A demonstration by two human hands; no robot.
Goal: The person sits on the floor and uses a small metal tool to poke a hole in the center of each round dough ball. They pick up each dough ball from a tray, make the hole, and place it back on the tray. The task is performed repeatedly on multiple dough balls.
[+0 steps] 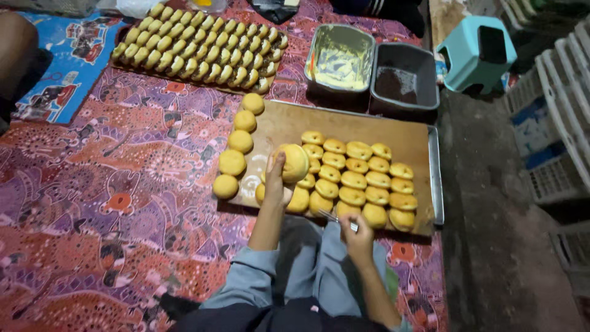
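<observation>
My left hand (275,179) holds a round yellow bun (295,162) up over the wooden board (344,126). My right hand (356,235) grips a small metal knife (337,218) near the board's front edge, blade pointing left toward the buns. Several golden buns (359,181) lie in rows on the board. Several more plain buns (239,141) sit in a line along its left edge.
A tray of filled, split buns (200,46) lies at the back left. A metal tub of yellow cream (340,58) and a dark tub of chocolate sprinkles (404,80) stand behind the board. A teal stool (476,52) and white crates (556,123) are at right.
</observation>
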